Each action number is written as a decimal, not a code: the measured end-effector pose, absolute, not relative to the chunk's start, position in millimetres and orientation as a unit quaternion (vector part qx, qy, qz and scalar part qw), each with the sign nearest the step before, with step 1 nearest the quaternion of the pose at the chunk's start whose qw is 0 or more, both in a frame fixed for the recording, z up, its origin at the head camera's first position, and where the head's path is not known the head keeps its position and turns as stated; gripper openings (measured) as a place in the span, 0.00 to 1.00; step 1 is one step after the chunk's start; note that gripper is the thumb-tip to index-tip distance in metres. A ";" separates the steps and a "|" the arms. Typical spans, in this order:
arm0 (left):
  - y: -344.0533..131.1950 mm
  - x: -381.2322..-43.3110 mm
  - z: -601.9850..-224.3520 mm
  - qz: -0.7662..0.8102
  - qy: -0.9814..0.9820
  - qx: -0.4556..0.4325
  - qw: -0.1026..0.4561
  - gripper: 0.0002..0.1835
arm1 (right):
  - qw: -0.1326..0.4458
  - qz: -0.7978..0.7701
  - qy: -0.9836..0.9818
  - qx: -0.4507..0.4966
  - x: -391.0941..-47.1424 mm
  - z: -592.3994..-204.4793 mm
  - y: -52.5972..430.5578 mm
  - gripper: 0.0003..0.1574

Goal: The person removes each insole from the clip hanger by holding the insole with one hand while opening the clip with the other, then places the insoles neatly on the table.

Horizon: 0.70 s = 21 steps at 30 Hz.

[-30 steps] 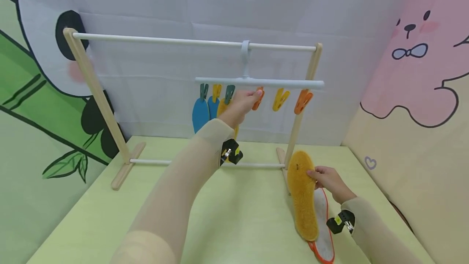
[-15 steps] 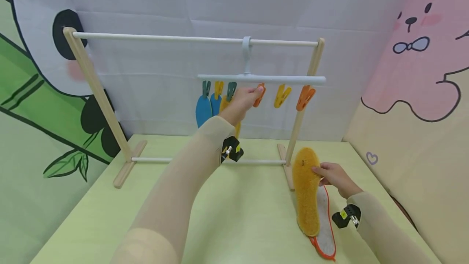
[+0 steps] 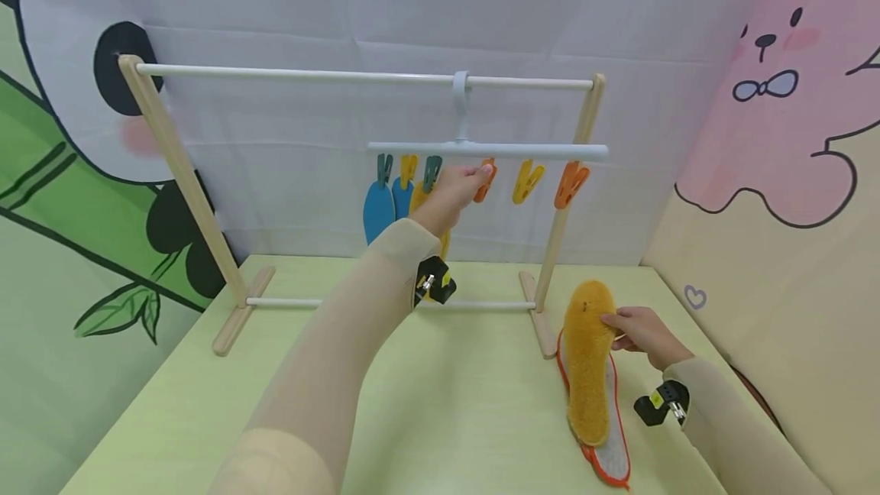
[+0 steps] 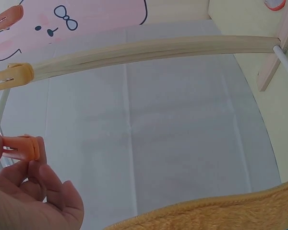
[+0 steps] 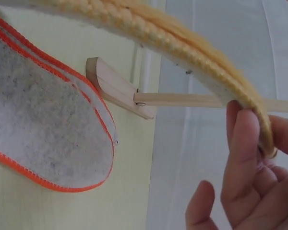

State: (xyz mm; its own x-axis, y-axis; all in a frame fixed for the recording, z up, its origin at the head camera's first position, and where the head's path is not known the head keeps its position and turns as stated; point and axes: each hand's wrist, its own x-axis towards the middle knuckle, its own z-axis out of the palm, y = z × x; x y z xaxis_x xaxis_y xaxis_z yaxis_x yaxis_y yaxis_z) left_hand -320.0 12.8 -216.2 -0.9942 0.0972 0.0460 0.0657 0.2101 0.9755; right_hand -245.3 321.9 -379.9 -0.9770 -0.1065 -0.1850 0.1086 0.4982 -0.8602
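Note:
My left hand [image 3: 450, 195] pinches an orange clothespin [image 3: 485, 180] that hangs from the white hanger bar [image 3: 536, 150]; the left wrist view shows thumb and fingers on the clip [image 4: 21, 147]. My right hand [image 3: 645, 333] holds a fuzzy yellow insole [image 3: 590, 365] by its side near the upper end, thumb on the fuzzy face. Under it on the table lie grey insoles with orange-red edging [image 5: 48, 110], partly covered in the head view. To the right along the bar hang a yellow clothespin [image 3: 528, 182] and another orange clothespin [image 3: 571, 186], neither holding anything.
Blue insoles [image 3: 379, 212] and a yellow insole [image 3: 418, 197], partly behind my left arm, hang from green and yellow clothespins at the bar's left. The hanger hooks over the top rail [image 3: 309, 75] of a wooden-legged rack on the table [image 3: 454, 403]. Cloth and printed walls stand around it.
My right hand has shifted to the right with the yellow insole, so more of the grey insoles' edging shows on its left. The left hand stays on the orange clothespin.

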 end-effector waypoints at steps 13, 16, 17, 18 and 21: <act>7.4 -322.0 -219.3 0.620 0.783 0.051 0.015 0.23 | 0.152 -0.473 0.868 0.009 -243.9 -380.4 331.4 0.16; 6.2 -321.0 -219.1 0.621 0.782 0.050 0.012 0.22 | 0.159 -0.466 0.871 0.009 -244.4 -382.6 334.9 0.15; 5.9 -320.7 -218.7 0.622 0.782 0.051 0.011 0.22 | 0.161 -0.463 0.871 0.010 -244.5 -383.0 336.1 0.15; 5.6 -320.5 -218.2 0.621 0.782 0.053 0.009 0.22 | 0.165 -0.458 0.874 0.007 -244.6 -383.5 337.4 0.15; 5.3 -319.7 -216.0 0.621 0.782 0.056 0.007 0.22 | 0.168 -0.446 0.879 0.011 -245.1 -383.9 341.0 0.16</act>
State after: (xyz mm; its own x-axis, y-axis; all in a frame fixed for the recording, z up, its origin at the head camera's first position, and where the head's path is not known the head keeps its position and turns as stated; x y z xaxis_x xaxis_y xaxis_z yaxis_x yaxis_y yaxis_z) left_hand -319.7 5.3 -216.0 -0.9936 0.0963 0.0583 0.0786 0.2217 0.9719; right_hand -245.1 341.0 -383.9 -0.9431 -0.1311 -0.3055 0.1689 0.6026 -0.7800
